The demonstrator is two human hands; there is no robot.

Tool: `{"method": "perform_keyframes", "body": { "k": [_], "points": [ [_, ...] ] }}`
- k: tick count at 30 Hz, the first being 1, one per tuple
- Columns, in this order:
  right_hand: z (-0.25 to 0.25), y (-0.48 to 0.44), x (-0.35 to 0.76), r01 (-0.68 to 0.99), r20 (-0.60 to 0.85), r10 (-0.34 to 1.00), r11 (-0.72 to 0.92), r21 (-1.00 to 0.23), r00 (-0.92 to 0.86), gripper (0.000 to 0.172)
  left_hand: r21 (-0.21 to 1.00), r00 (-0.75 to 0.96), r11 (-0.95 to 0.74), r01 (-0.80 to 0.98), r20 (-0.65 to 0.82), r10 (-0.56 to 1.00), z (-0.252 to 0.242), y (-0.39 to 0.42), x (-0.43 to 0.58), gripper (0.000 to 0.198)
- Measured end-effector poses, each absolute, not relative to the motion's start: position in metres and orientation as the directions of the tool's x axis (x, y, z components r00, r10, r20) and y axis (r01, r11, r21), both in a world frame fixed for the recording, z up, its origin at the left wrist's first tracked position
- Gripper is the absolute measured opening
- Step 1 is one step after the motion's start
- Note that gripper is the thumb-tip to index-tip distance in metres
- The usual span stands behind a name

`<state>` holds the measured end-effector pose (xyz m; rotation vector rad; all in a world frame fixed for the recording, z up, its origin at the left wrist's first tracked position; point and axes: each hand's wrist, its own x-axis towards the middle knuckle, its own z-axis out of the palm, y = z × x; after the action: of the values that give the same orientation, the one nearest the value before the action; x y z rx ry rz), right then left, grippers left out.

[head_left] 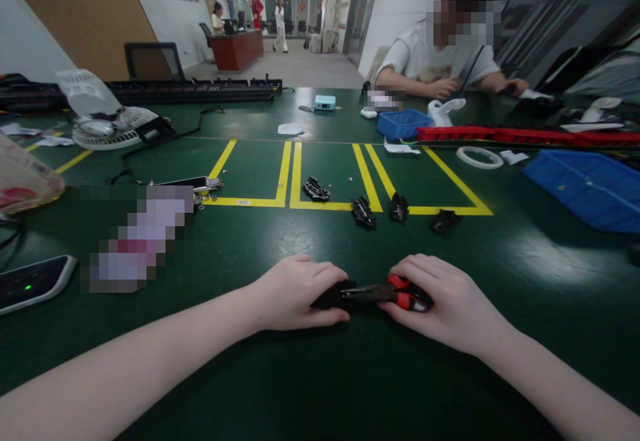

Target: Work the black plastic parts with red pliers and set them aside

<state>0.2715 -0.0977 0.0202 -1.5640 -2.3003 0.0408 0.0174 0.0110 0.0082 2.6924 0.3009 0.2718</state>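
Observation:
My left hand (300,294) is closed over a small black part (334,294) on the green table (320,374). My right hand (440,301) grips red-handled pliers (395,292), whose dark jaws point left and meet the black part between my hands. Both hands rest on the table near its front edge. Several more black parts lie beyond them, one (317,189) inside the yellow-taped boxes and others (363,211) (399,207) (446,220) on or near the tape line.
A phone (30,282) lies at the left, a small fan (107,127) at the back left. Blue bins (587,187) (403,123), a red rail (525,135) and a white tape ring (480,157) are on the right. A seated person (440,61) works across the table.

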Motion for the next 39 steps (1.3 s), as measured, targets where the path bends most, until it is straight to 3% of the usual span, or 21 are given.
{"method": "perform_keyframes", "body": {
  "k": [39],
  "points": [
    [0.0230,-0.0966,0.2704,0.891,0.231,0.917,0.378,-0.251,-0.325,0.022,0.423,0.964,-0.888,0.180,0.102,0.244,0.0084,0.0115,0.0183,0.039]
  ]
}}
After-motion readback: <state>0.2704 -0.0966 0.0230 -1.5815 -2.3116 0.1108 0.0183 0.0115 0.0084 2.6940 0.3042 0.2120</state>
